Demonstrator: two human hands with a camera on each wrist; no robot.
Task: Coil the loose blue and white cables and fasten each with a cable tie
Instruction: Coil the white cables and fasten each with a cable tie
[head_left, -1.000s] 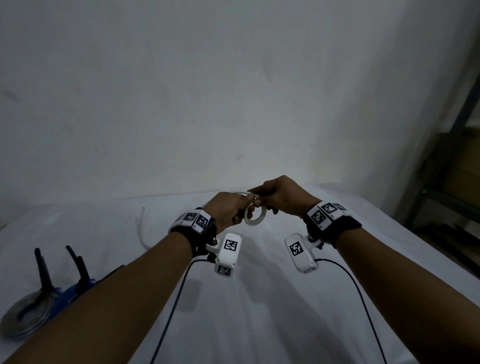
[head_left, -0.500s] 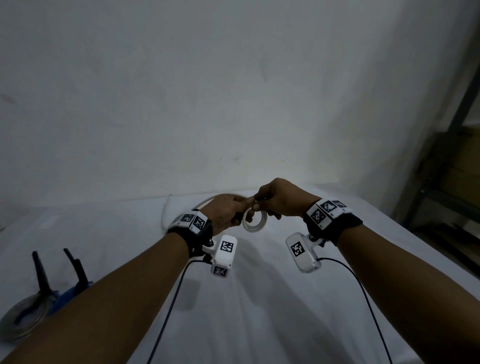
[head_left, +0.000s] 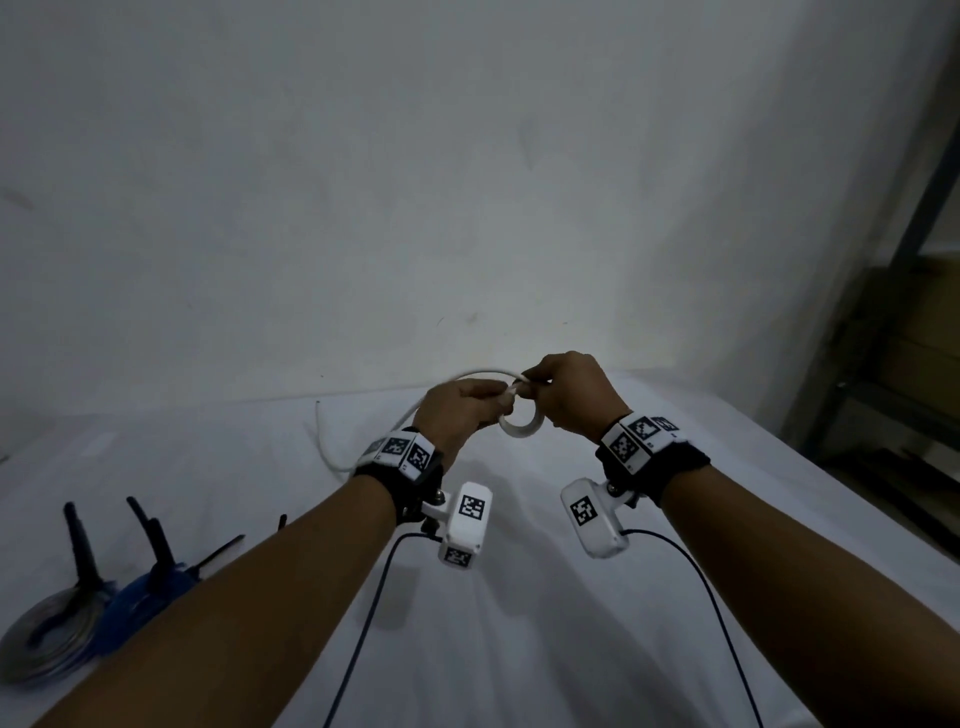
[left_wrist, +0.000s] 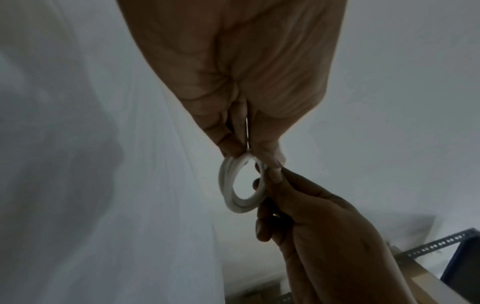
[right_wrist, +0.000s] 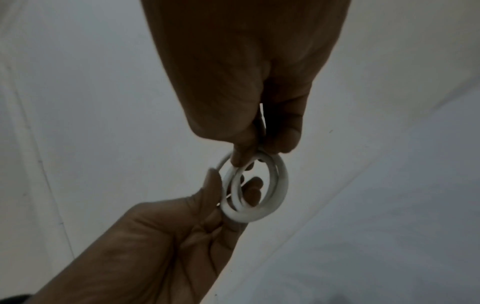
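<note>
Both hands hold a small coil of white cable (head_left: 521, 426) in the air above the white table (head_left: 519, 597). My left hand (head_left: 462, 413) pinches the coil (left_wrist: 240, 185) at its top between thumb and fingers. My right hand (head_left: 569, 397) grips the same coil (right_wrist: 255, 189) from the other side. The loose tail of the white cable (head_left: 457, 378) arcs up over the left hand and drops to the table at the left. A blue coiled cable (head_left: 140, 603) with black cable ties (head_left: 156, 540) lies at the near left.
A grey coil (head_left: 47, 634) bound with a black tie (head_left: 80, 551) lies at the table's near left corner. A metal shelf frame (head_left: 904, 291) stands at the right beyond the table's edge. A white wall (head_left: 415, 182) is behind the table.
The loose tail of the white cable has been drawn up off the table and now arcs over my left hand. Both hands stayed together on the coil.
</note>
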